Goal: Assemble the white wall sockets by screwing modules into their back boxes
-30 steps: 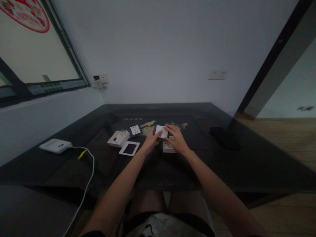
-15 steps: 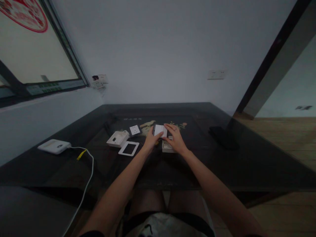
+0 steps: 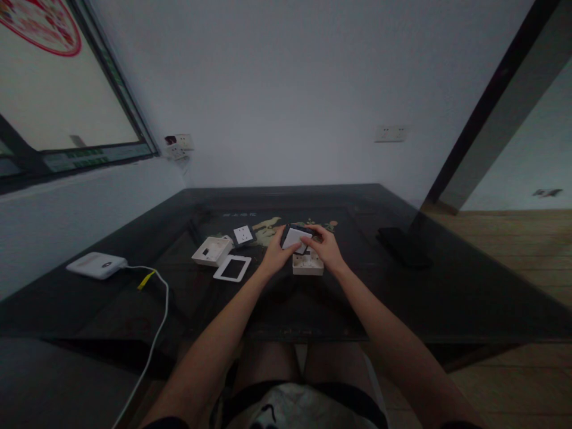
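Observation:
Between my hands is a wall switch, a square with a white face and a dark frame, tilted just above the table. My left hand grips its left side, thumb on the white face. On the right side, my right hand holds it with thumb and fingers. Below it sits an open white mounting box, partly covered by the switch and my right hand. To the left lie a socket module with a dark edge, another white mounting box and a white cover frame.
A white power bank with a white cable and yellow tag lies at the table's left. A black object, perhaps a phone or case, rests at the right. Wall sockets are on the wall behind the dark table.
The wall switch has turned and tilted, so its dark frame shows more. My hands have shifted slightly right, and more of the box beneath is visible.

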A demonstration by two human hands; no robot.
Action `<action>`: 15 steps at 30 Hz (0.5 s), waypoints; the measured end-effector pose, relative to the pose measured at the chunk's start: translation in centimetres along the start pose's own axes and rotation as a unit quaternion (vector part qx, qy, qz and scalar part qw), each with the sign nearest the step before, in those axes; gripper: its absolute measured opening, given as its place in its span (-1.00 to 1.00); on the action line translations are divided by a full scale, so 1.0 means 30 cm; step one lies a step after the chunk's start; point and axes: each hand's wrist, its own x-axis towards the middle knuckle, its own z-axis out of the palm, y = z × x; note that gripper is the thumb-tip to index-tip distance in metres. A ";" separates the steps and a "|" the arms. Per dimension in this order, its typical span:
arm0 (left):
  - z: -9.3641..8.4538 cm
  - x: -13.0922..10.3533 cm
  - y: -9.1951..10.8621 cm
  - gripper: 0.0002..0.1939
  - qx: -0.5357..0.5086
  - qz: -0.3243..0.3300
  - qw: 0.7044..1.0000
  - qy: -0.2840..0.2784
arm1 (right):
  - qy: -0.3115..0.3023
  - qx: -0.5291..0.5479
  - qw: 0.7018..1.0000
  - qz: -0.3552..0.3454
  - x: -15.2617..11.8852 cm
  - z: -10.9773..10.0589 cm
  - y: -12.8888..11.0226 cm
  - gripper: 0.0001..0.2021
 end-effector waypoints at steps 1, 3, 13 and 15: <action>0.001 -0.001 0.002 -0.52 0.000 0.004 1.000 0.001 | 0.002 0.004 1.000 -0.001 -0.001 0.000 -0.002 -0.65; 0.001 -0.004 0.004 -0.54 0.001 0.011 1.000 0.001 | 0.006 0.014 1.000 -0.002 -0.003 0.003 -0.004 -0.66; -0.008 -0.004 -0.006 -0.49 -0.008 0.002 1.000 -0.010 | 0.030 0.021 0.999 -0.011 -0.009 0.016 0.005 -0.70; -0.007 -0.001 -0.019 -0.46 -0.024 -0.013 1.000 -0.007 | 0.037 0.016 0.999 -0.011 -0.010 0.018 0.006 -0.70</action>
